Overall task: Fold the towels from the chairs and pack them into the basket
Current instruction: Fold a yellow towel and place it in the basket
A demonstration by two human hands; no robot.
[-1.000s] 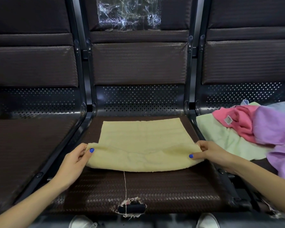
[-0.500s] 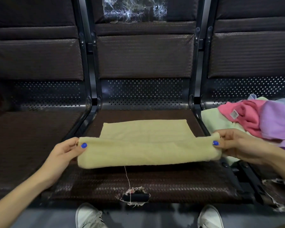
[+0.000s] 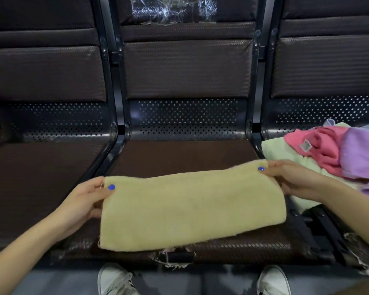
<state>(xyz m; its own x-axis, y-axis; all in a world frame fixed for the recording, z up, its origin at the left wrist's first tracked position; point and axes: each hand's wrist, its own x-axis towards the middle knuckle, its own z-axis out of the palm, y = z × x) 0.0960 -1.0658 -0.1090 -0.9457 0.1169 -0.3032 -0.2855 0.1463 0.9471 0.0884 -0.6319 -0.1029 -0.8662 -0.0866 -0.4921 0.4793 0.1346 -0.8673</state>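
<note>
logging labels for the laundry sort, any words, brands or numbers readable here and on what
White tag on the pink towel: it carries print, but too small and blurred to read.
Yellow towel, chairs and shoes: no text visible.
So nothing here can be quoted.

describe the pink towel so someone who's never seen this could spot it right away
Look at the right-hand seat of the dark three-seat bench. In the loose pile there, the pink towel lies crumpled on a pale green towel, beside a lilac one. It alone shows a small white tag.
</note>
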